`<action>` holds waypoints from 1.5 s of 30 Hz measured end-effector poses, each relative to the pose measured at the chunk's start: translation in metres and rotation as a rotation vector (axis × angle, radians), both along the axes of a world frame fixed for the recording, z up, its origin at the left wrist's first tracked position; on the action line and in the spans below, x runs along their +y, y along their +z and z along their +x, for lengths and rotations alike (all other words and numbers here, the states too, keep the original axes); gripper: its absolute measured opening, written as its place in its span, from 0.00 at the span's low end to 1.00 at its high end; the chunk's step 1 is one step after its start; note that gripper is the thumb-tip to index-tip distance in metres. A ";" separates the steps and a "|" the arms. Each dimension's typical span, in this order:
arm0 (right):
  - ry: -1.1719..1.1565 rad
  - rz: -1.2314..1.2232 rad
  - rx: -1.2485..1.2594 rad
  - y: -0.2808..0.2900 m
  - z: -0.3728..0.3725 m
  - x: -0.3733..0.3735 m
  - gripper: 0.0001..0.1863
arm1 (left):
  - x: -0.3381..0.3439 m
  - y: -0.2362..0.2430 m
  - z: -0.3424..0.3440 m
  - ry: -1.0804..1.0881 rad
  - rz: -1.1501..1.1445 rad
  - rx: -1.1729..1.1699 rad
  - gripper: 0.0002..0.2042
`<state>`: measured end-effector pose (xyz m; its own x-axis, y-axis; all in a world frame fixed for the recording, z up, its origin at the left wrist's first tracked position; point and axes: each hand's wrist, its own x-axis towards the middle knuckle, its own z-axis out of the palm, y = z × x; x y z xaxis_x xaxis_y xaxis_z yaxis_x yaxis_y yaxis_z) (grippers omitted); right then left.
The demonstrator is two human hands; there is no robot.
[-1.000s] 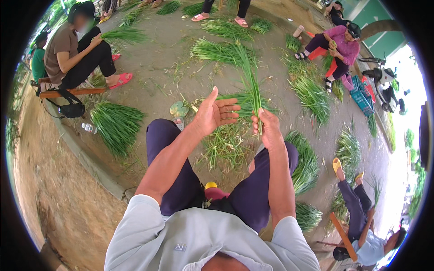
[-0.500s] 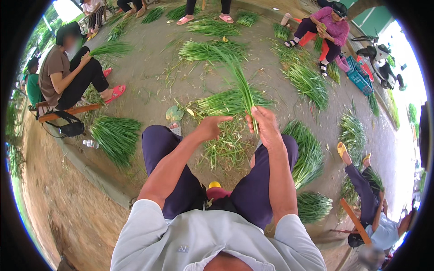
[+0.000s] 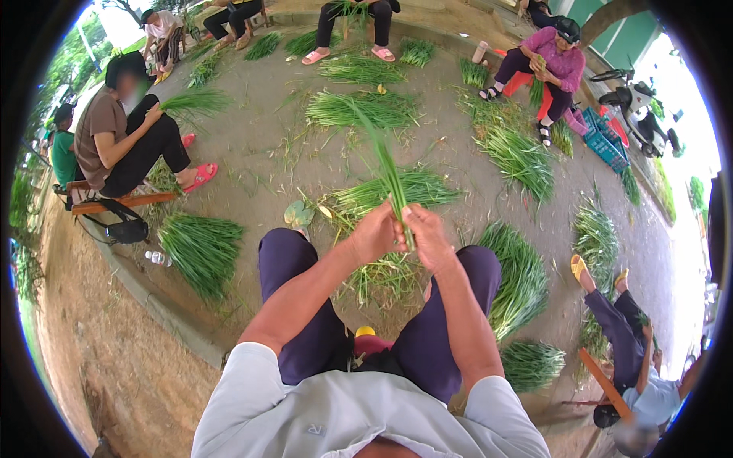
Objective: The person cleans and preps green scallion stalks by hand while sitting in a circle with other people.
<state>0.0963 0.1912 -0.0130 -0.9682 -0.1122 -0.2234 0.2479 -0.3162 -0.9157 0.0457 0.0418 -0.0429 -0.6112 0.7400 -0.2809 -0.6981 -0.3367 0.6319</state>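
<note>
Both hands met above the knees: the left hand [image 3: 374, 233] and right hand [image 3: 429, 238] had their fingers clenched on one thin bunch of green stalks [image 3: 388, 177], which rose away from the person. About ten loose piles [image 3: 200, 249] of the same greens lay across the dirt floor [image 3: 252, 145], where five other people sat.

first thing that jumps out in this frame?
Dead centre, the left hand and right hand meet over the knees, both gripping a thin bunch of green stalks that fans upward. All around on the dirt ground lie piles of the same greens, the thickest a heap at left, with other people seated among them.
</note>
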 end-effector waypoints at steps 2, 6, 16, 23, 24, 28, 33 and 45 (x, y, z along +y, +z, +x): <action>-0.008 0.144 0.053 -0.003 -0.005 -0.005 0.13 | 0.002 0.002 0.003 -0.029 0.125 -0.091 0.29; -0.113 0.196 0.121 -0.002 -0.016 -0.009 0.14 | 0.003 0.017 0.006 0.072 0.154 -0.027 0.27; 0.056 0.472 0.220 -0.005 -0.015 -0.015 0.15 | -0.019 0.017 -0.007 0.190 -0.022 0.190 0.17; -0.005 0.111 -0.042 -0.003 -0.002 -0.010 0.26 | -0.037 0.019 -0.021 0.444 -0.033 0.153 0.11; -0.044 0.068 -0.080 -0.004 -0.002 -0.007 0.28 | -0.040 0.020 -0.022 0.461 -0.004 0.140 0.11; -0.185 0.002 -0.096 -0.006 -0.004 -0.017 0.33 | -0.046 0.025 -0.022 0.494 0.046 0.131 0.10; -0.211 -0.159 -0.100 -0.003 -0.013 -0.042 0.33 | -0.042 0.021 -0.017 0.437 0.022 0.173 0.12; -0.222 0.095 0.022 -0.012 -0.007 -0.046 0.26 | -0.039 0.005 -0.017 0.474 -0.107 0.174 0.11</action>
<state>0.0890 0.1453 -0.0253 -0.9716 0.1240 -0.2014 0.1617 -0.2734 -0.9482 0.0290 0.0033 -0.0383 -0.9167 0.3434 -0.2043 -0.3662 -0.5175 0.7733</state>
